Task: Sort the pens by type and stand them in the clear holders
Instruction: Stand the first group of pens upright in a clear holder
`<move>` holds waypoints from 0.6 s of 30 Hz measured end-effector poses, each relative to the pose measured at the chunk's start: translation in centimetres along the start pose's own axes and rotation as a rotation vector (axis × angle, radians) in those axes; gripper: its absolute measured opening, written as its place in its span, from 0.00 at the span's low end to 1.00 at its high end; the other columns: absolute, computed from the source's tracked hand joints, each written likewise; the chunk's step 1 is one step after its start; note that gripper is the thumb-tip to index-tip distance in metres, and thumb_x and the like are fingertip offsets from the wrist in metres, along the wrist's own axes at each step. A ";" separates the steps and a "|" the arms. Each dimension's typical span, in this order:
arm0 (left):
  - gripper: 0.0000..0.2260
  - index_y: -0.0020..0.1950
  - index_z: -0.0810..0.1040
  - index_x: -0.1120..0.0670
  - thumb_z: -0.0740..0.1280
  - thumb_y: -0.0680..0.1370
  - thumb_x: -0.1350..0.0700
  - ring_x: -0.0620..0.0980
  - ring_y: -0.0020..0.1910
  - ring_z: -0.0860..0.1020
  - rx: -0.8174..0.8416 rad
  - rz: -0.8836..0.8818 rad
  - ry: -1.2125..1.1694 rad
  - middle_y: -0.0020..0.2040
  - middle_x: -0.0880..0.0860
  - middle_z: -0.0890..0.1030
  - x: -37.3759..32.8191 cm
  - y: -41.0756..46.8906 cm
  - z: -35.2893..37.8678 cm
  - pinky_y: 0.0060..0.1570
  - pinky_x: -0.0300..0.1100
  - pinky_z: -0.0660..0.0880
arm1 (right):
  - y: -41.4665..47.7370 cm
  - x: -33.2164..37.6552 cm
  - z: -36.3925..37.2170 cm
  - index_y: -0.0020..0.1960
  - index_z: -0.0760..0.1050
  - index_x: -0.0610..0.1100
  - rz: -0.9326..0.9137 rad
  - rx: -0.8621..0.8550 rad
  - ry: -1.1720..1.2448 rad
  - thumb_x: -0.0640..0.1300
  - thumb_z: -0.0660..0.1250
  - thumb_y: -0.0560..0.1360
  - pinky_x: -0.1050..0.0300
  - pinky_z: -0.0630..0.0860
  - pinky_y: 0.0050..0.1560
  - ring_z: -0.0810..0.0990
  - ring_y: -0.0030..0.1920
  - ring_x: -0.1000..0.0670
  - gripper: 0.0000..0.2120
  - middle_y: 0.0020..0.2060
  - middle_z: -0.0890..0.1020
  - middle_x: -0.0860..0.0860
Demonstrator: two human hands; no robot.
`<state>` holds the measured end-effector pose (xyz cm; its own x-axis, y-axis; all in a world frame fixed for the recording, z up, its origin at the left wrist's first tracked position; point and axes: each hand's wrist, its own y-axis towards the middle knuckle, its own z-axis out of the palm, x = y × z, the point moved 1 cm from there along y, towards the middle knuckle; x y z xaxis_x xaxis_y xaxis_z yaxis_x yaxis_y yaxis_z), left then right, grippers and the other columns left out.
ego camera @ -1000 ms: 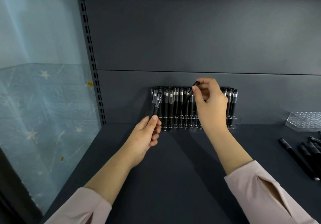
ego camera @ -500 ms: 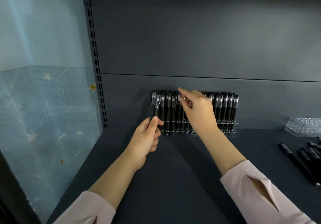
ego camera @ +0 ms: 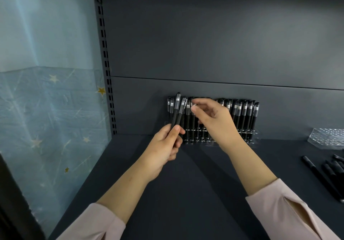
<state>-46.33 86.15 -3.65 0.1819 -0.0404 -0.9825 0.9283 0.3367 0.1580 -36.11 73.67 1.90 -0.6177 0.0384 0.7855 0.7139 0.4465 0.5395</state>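
A clear holder [ego camera: 254, 141] stands against the shelf's back wall, packed with several upright black pens [ego camera: 243, 115] with clear caps. My left hand [ego camera: 163, 147] grips two of the same black pens [ego camera: 177, 111] by their lower ends, tips up, just in front of the holder's left end. My right hand [ego camera: 216, 121] hovers over the middle of the row. Its thumb and forefinger pinch the cap of a pen [ego camera: 193, 117] that stands in the holder. The pens behind that hand are hidden.
A second clear holder [ego camera: 328, 137], with no pens in it, sits at the back right. Several loose black pens [ego camera: 319, 175] lie on the dark shelf [ego camera: 195, 193] at the right edge. A slotted upright [ego camera: 107, 72] and a blue starred wall close the left side.
My right hand carried a pen down from above the row and leftward into the holder. My left hand lifted its two pens slightly higher.
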 end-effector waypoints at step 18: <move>0.12 0.53 0.80 0.51 0.59 0.83 0.48 0.41 0.25 0.64 -0.032 0.043 0.146 0.30 0.44 0.72 0.0 1.9 4.2 0.25 0.35 0.62 | -0.3 -0.8 -3.3 0.57 0.72 0.43 0.167 -0.098 0.512 0.34 0.64 0.78 0.60 0.79 0.48 0.84 0.47 0.51 0.10 0.43 0.85 0.46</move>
<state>-43.23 82.81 -2.95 0.1703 0.1114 -0.9791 0.9094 0.3649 0.1997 -34.72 70.57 2.13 -0.2712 -0.3494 0.8969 0.8307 0.3856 0.4014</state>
